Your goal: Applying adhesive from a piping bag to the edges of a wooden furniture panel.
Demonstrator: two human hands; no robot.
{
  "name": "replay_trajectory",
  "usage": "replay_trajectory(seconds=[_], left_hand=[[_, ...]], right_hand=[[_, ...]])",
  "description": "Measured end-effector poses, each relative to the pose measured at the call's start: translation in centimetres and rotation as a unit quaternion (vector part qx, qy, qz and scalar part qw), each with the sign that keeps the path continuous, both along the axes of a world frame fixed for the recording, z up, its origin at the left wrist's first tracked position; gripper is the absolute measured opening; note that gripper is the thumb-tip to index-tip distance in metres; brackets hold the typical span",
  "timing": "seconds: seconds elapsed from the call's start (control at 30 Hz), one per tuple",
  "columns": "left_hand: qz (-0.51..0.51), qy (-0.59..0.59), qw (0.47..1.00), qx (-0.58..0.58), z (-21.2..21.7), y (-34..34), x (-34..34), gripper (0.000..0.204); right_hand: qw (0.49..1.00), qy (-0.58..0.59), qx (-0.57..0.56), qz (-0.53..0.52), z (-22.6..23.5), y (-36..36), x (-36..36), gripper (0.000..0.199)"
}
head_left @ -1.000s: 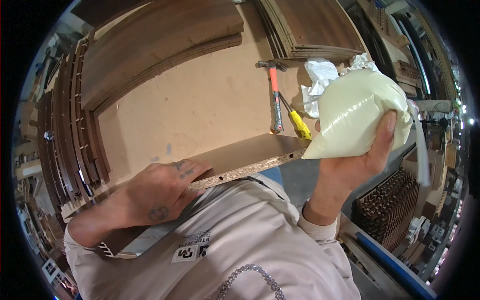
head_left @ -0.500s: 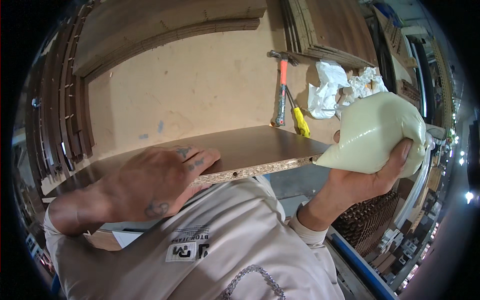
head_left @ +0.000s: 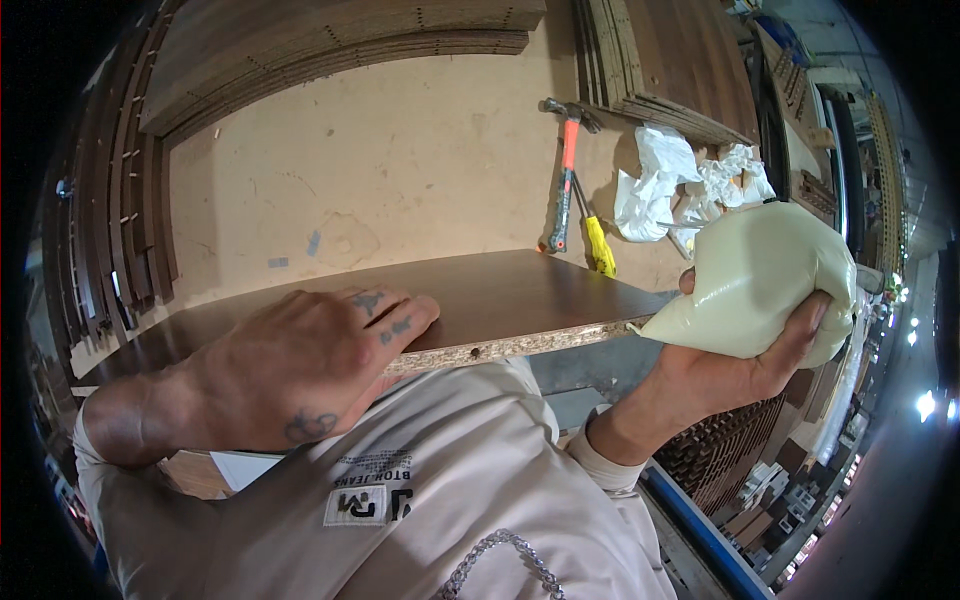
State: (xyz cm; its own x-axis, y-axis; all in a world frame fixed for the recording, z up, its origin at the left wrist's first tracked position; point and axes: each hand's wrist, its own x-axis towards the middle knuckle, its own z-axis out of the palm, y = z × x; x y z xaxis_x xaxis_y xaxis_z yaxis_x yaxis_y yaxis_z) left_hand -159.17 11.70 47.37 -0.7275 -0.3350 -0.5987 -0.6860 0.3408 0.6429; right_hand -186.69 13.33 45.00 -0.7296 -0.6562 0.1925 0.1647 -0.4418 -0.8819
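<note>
A dark brown chipboard panel (head_left: 510, 290) lies along the near side of the table, its raw speckled edge facing me. My left hand (head_left: 310, 350) grips that edge, fingers flat together on the top face, the thumb side below. In my right hand (head_left: 740, 370) is a bulging plastic bag of cream-coloured liquid (head_left: 770, 275), squeezed between thumb and fingers. The bag's pointed corner touches or nearly touches the panel's edge near its right end, over where a drilled hole was visible. Another drilled hole shows mid-edge, right of my left hand.
Beyond the panel lie a claw hammer (head_left: 565, 175) with an orange and grey handle and a yellow-handled screwdriver (head_left: 598, 243). Crumpled white paper (head_left: 655, 185) sits right of them. Stacks of brown panels stand at the back (head_left: 340, 45), back right (head_left: 690, 65) and left (head_left: 135, 190).
The bag and my right hand have moved slightly down and right; its tip now covers the right-hand hole. The left hand keeps its grip. The view has shifted a little.
</note>
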Motion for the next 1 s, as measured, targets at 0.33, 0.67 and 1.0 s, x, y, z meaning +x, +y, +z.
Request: replay_trajectory(seconds=[0.33, 0.67, 1.0], left_hand=[[0.002, 0.121, 0.986, -0.114, -1.1, 1.7, 1.2, 0.053], [0.012, 0.108, 0.989, -0.1, -0.4, 1.4, 0.4, 0.044], [0.029, 0.098, 0.992, -0.08, -0.7, 1.4, 0.3, 0.043]], right_hand=[[0.995, 0.071, 0.036, -0.063, -0.4, 0.7, -0.1, 0.043], [0.998, 0.051, 0.011, -0.031, -0.5, 0.8, -0.1, 0.044], [0.999, 0.048, 0.004, -0.015, -0.5, 0.9, -0.1, 0.048]])
